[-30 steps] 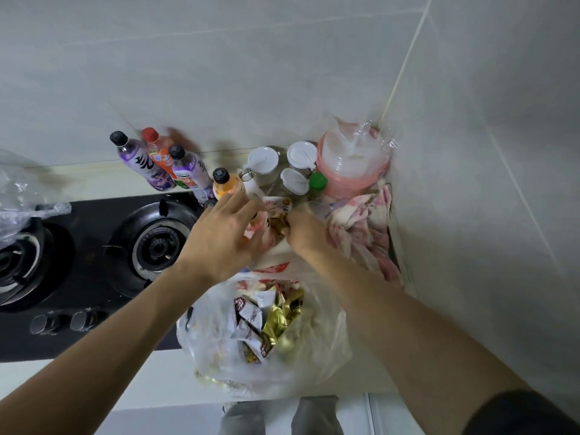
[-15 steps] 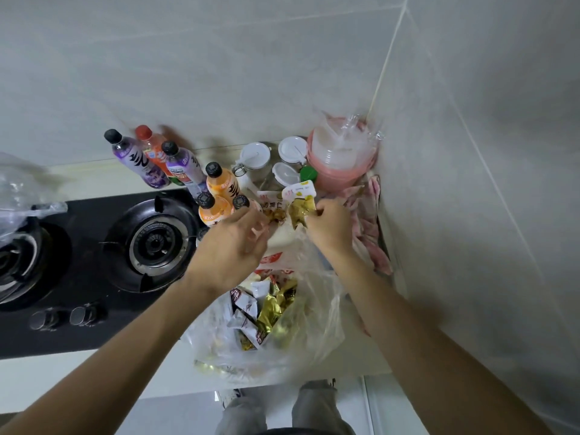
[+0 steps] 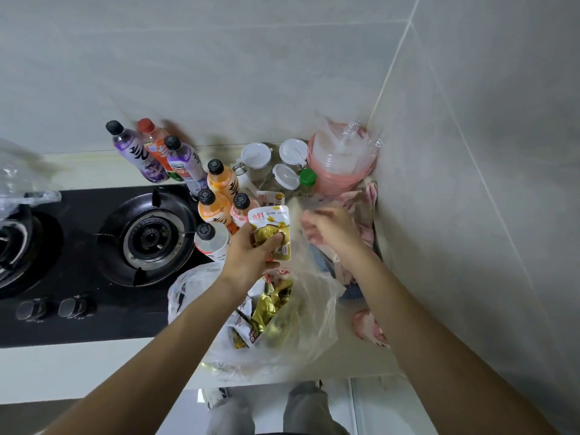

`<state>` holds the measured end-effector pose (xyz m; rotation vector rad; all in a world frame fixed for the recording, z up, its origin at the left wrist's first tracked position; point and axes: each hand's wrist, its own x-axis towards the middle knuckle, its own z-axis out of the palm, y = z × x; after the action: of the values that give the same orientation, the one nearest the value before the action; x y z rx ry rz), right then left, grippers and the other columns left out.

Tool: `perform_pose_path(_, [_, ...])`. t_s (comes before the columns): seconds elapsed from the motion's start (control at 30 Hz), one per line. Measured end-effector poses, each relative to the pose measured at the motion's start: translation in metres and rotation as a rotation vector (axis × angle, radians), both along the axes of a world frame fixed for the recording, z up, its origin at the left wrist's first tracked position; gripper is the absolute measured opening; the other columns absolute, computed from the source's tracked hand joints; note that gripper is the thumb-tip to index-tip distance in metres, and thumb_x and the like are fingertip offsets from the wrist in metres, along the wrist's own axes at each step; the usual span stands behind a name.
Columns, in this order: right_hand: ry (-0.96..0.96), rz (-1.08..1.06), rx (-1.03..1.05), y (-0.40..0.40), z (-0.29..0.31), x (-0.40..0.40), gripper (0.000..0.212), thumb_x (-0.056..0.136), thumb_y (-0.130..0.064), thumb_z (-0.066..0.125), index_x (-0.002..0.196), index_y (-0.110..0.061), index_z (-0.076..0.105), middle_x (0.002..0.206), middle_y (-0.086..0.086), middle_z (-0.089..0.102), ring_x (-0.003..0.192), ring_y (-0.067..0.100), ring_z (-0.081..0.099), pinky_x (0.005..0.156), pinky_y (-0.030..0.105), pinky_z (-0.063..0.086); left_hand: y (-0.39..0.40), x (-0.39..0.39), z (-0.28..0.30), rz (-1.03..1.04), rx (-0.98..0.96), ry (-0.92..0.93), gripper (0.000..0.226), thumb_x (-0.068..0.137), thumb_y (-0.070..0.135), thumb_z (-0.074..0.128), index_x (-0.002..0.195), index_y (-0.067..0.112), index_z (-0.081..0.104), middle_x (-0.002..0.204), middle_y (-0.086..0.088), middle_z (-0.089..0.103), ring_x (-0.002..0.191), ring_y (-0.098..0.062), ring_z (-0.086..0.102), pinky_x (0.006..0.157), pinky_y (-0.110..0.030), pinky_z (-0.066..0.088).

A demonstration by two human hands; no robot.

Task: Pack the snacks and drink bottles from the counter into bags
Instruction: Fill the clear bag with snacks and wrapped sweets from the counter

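My left hand (image 3: 251, 257) grips a white and gold snack packet (image 3: 270, 228) just above the open mouth of a clear plastic bag (image 3: 301, 328). Several gold and white snack packets (image 3: 266, 309) lie inside the bag. My right hand (image 3: 328, 229), blurred, pinches the bag's far rim and holds it up. A second snack packet (image 3: 271, 198) lies on the counter behind. Several drink bottles stand left of it: purple (image 3: 139, 157), orange (image 3: 221, 181), pink (image 3: 243, 209) and white (image 3: 212, 239).
A black gas stove (image 3: 94, 312) with a burner (image 3: 152, 238) fills the left. White-lidded jars (image 3: 255, 157), a pink tub stack (image 3: 340, 164) and a floral cloth (image 3: 365, 202) crowd the corner by the right wall. Another plastic bag (image 3: 18, 183) lies at far left.
My left hand has taken hold of the snack packet and drawn it back toward the bag. My right hand shifted right, lifting the bag's rim. More bottles came into view.
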<state>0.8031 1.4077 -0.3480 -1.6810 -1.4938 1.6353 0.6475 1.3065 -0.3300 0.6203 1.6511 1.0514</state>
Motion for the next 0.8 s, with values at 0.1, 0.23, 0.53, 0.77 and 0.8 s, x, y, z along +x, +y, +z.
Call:
perform_pose_path(0.1, [-0.107,-0.009,0.027,0.031,-0.032,-0.028,0.019,0.094,-0.006,0.062,0.107,-0.004,0.076,0.096,0.014,0.075,0.086,0.031,0.072,0.081,0.046,0.062,-0.013,-0.01,-0.001,0.021,-0.012,-0.015,0.024,0.096,0.01,0.07,0.119,0.009,0.063,0.103,-0.012,0.076,0.084,-0.024,0.077,0.063,-0.032,0.061])
perform_pose_path(0.23, [-0.164,0.069,-0.039,0.059,-0.072,-0.07,0.018,0.089,-0.006,0.064,0.099,0.005,0.074,0.088,0.017,0.074,0.084,0.032,0.073,0.076,0.047,0.062,-0.034,-0.023,-0.002,0.027,-0.049,0.048,0.02,0.095,0.012,0.07,0.114,0.016,0.065,0.095,-0.005,0.078,0.081,-0.022,0.077,0.063,-0.031,0.061])
perform_pose_path(0.53, [-0.263,0.007,0.083,0.056,-0.091,-0.097,0.013,0.091,-0.01,0.059,0.087,-0.012,0.07,0.087,0.008,0.072,0.086,0.031,0.069,0.07,0.034,0.053,-0.071,-0.028,-0.021,-0.001,-0.144,0.087,0.024,0.095,0.008,0.069,0.117,0.017,0.067,0.097,-0.004,0.078,0.084,-0.025,0.077,0.065,-0.033,0.061])
perform_pose_path(0.77, [-0.267,-0.125,0.291,0.015,-0.06,-0.05,0.023,0.096,-0.023,0.06,0.076,-0.012,0.058,0.073,0.001,0.062,0.063,0.017,0.056,0.057,0.031,0.035,-0.073,-0.027,-0.024,-0.011,-0.166,0.084,0.022,0.094,0.002,0.069,0.114,0.011,0.066,0.097,-0.01,0.078,0.08,-0.027,0.077,0.055,-0.024,0.056])
perform_pose_path(0.8, [-0.253,-0.156,0.313,0.004,-0.053,-0.042,0.024,0.096,-0.024,0.059,0.076,-0.012,0.058,0.072,0.001,0.062,0.064,0.017,0.057,0.056,0.033,0.038,-0.074,-0.027,-0.023,-0.015,-0.167,0.094,0.021,0.094,0.002,0.068,0.113,0.012,0.066,0.097,-0.011,0.078,0.079,-0.026,0.077,0.054,-0.023,0.056])
